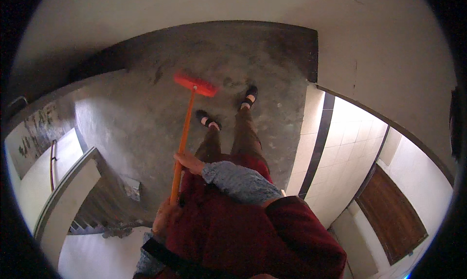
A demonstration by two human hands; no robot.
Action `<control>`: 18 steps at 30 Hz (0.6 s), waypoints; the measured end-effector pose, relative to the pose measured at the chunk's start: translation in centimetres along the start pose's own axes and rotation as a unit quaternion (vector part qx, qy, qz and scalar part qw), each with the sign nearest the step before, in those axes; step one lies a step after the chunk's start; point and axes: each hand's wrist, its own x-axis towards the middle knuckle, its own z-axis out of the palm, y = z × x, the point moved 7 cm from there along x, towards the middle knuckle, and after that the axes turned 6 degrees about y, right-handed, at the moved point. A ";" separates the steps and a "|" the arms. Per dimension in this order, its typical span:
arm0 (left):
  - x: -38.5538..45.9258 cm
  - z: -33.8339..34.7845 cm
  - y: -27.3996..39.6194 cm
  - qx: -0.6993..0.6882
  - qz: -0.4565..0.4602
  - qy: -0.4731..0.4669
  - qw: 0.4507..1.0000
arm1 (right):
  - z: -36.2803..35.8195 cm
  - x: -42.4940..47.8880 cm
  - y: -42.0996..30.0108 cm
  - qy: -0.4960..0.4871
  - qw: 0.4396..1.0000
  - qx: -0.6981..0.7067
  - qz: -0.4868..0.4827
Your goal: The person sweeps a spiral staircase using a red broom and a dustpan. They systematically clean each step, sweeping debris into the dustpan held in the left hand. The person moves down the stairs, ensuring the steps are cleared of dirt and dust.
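Note:
A broom with an orange handle (pixel 186 127) and a slightly blurred red head (pixel 195 85) slants across the view. Its head is on the grey concrete floor (pixel 153 133), ahead of my feet and a little to their left. My right hand (pixel 189 163) is wrapped around the middle of the handle, the arm in a grey sleeve cover reaching across my body. Close to my waist, my left hand (pixel 166 214) grips the handle near its upper end. The tip of the handle is hidden by that hand.
Stairs (pixel 105 206) descend at the lower left beside a low wall (pixel 67 191). Pale walls border the landing ahead. On the right lie light tiles (pixel 343 137) with a dark strip (pixel 318 147), and beyond them a brown door (pixel 390 213).

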 end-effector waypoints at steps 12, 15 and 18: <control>9.0 0.5 0.6 0.011 -0.054 -0.108 0.993 | -9.8 -1.2 -5.1 0.246 0.963 -0.002 -0.108; 7.0 -5.7 -1.1 0.033 -0.008 -0.070 0.997 | -8.0 4.7 3.1 0.248 0.967 -0.046 0.015; 2.5 -11.4 -2.9 0.042 0.024 0.024 0.999 | 1.8 5.0 8.5 0.187 0.981 0.010 0.059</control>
